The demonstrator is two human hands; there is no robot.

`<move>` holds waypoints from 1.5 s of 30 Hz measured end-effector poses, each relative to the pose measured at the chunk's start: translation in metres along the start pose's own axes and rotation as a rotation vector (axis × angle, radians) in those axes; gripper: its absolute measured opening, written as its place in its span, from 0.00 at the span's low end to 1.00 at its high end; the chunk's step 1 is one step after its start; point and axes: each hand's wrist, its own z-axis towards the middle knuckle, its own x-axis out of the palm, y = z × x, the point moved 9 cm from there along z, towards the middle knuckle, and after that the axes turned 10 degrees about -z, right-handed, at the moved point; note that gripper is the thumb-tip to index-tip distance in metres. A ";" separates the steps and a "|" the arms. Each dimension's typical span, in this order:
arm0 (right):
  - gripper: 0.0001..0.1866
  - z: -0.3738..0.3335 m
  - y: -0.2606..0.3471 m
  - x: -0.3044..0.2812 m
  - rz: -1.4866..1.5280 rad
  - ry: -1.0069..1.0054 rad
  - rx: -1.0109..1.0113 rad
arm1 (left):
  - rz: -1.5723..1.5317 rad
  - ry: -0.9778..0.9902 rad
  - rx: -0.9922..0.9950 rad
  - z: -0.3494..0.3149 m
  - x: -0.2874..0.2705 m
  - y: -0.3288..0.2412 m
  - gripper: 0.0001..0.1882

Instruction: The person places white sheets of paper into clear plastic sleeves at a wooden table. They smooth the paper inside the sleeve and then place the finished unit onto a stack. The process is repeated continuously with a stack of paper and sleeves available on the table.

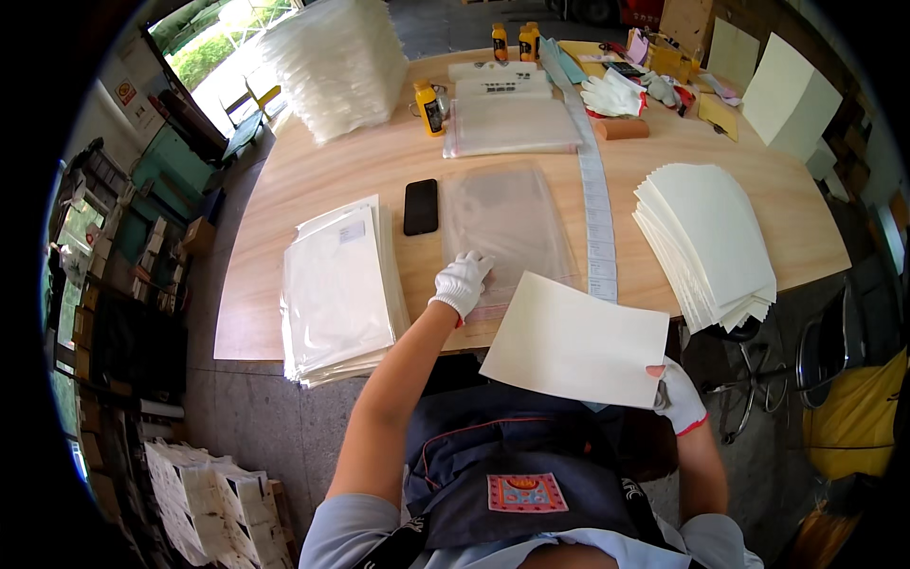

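Note:
My left hand (pixel 463 283), in a white knit glove, is on the left side of a stack of clear plastic bags (pixel 512 213), its bent fingers closed on the top bag near the stack's front end. My right hand (pixel 679 396), in a similar glove with a red cuff, grips a cream-white sheet (pixel 578 341) by its lower right corner. The sheet is tilted over the table's front edge, its upper left corner close to the bags. Left of my left arm lies a pile of white sheets in clear bags (pixel 336 284), the top one bearing a small label.
A fanned stack of cream sheets (pixel 711 237) lies right. A black phone (pixel 421 207) and a long label strip (pixel 597 209) flank the bags. Farther back are more bags (pixel 512 125), a yellow bottle (pixel 428 109), white gloves (pixel 614 95) and a tall translucent stack (pixel 332 66).

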 end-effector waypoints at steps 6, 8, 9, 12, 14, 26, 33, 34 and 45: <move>0.17 -0.009 0.000 0.020 0.256 0.181 0.018 | -0.093 -0.159 0.032 -0.007 -0.004 0.013 0.15; 0.14 -0.005 0.000 0.025 0.316 0.098 0.007 | -0.104 -0.243 0.032 -0.011 -0.012 0.015 0.14; 0.13 -0.003 -0.001 0.028 0.330 0.087 -0.013 | -0.098 -0.308 0.012 -0.013 -0.017 0.017 0.13; 0.10 0.006 -0.008 0.034 0.380 0.066 -0.081 | -0.090 -0.457 0.007 -0.021 -0.032 0.019 0.12; 0.09 0.007 -0.012 0.046 0.395 0.057 -0.108 | -0.211 -0.491 0.013 -0.027 -0.038 0.017 0.13; 0.08 -0.002 -0.029 0.091 0.291 -0.104 -0.136 | -1.331 -0.780 -0.396 -0.079 0.027 0.011 0.31; 0.11 0.005 -0.017 0.103 0.226 -0.002 -0.160 | -1.938 -0.554 -0.394 -0.036 0.092 0.007 0.18; 0.10 0.007 -0.013 0.103 0.238 -0.012 -0.148 | -1.959 -0.436 -0.499 -0.035 0.100 0.002 0.16; 0.12 0.036 -0.083 0.110 0.153 0.075 0.112 | -1.730 0.037 -0.501 -0.161 0.152 -0.048 0.11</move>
